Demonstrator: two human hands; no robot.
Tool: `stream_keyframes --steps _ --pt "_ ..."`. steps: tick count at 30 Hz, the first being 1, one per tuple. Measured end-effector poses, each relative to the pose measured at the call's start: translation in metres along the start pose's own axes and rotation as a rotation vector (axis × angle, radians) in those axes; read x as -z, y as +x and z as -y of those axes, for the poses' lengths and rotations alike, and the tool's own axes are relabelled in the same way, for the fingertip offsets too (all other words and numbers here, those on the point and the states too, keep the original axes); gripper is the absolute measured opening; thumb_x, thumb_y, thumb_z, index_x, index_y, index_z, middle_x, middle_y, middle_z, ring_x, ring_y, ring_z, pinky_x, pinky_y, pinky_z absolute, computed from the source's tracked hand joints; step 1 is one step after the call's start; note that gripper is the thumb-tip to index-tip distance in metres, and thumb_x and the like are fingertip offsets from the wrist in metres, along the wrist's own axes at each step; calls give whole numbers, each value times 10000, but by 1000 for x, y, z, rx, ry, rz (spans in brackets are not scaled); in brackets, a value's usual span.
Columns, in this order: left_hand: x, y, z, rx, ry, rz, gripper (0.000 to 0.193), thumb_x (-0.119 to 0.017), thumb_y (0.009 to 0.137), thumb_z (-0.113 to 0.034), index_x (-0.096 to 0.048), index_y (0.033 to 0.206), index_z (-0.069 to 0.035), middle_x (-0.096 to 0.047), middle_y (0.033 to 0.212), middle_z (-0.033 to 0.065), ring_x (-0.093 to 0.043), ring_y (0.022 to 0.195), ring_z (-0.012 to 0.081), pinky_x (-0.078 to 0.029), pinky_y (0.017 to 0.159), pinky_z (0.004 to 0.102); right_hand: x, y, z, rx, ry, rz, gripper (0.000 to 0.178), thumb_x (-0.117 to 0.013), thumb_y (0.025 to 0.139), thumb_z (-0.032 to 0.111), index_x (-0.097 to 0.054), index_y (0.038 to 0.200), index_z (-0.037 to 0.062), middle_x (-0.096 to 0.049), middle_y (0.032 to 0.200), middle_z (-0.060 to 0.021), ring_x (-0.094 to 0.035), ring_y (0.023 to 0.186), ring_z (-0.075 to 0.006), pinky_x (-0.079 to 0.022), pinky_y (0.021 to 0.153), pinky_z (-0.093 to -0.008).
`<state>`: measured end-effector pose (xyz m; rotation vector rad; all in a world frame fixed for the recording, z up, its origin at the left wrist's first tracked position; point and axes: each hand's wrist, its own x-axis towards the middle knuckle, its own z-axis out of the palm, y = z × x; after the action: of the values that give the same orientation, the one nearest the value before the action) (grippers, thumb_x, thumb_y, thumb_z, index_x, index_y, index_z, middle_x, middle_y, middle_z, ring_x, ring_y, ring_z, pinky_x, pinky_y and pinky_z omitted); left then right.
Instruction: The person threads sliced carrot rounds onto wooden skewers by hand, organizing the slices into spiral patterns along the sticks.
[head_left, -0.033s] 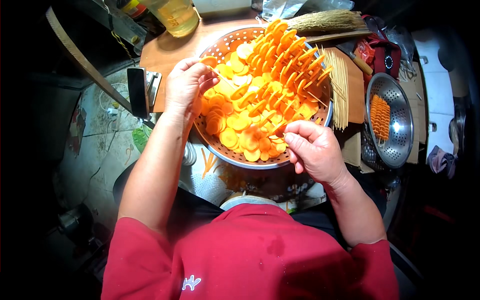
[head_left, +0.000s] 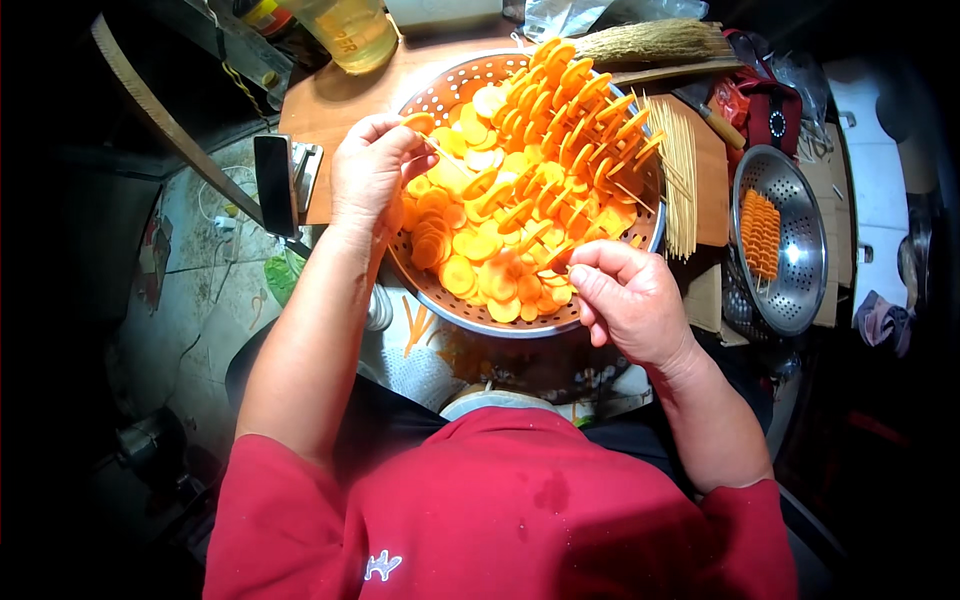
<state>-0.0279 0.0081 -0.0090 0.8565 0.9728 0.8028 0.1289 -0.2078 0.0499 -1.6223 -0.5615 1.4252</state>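
A thin wooden skewer (head_left: 448, 160) slants down from left to right over a perforated colander (head_left: 428, 290). Spaced carrot slices (head_left: 514, 216) are threaded along its lower part. My left hand (head_left: 370, 172) pinches its upper left end, with one carrot slice (head_left: 418, 122) by the fingertips. At the lower right end, my right hand (head_left: 628, 297) is closed, thumb against forefinger, on the skewer. Many loose carrot slices (head_left: 480, 243) lie in the colander below. Several loaded carrot skewers (head_left: 570, 105) rest at its far right side, their slices standing apart.
Bare skewers (head_left: 677, 180) lie in a bundle right of the colander. Farther right, a metal colander (head_left: 803, 245) holds packed carrot skewers (head_left: 760, 235). A straw brush (head_left: 650, 42) lies behind. A phone (head_left: 274, 185) stands at left, and a jug of yellowish liquid (head_left: 352, 38) at far left.
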Motion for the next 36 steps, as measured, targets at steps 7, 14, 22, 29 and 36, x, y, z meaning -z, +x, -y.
stream_keyframes --steps 7,14,22,29,36 --pt "-17 -20 12 55 56 68 117 -592 803 -20 -551 904 -61 -608 859 69 -629 780 181 -539 743 307 -3 1 -5 26 41 -41 170 -544 911 142 -601 981 -3 -555 628 -5 -474 445 -37 -385 415 -158" --pt "-28 -35 13 98 7 106 73 -603 796 -35 -566 856 -54 -595 812 40 -600 761 138 -535 705 296 -4 1 -2 35 73 -61 167 -541 900 147 -611 951 4 -556 638 -2 -469 455 -34 -378 428 -159" --pt "-25 -30 4 96 146 185 155 -573 793 -95 -573 942 -51 -602 914 70 -632 770 182 -545 683 290 -2 4 -1 54 70 -93 165 -546 906 143 -611 964 4 -555 630 -2 -468 445 -43 -376 426 -160" --pt "-10 -21 11 202 1098 513 219 -621 763 -41 -650 979 -14 -658 866 89 -630 795 181 -504 709 281 2 2 -1 78 175 -86 171 -550 916 139 -608 988 -5 -560 634 0 -462 435 -43 -361 417 -157" --pt "-26 -39 11 83 1463 549 265 -716 638 -167 -652 870 -55 -650 783 143 -634 771 253 -504 709 339 2 2 -1 58 129 -79 173 -546 919 141 -610 990 -3 -560 643 3 -464 438 -40 -361 418 -155"
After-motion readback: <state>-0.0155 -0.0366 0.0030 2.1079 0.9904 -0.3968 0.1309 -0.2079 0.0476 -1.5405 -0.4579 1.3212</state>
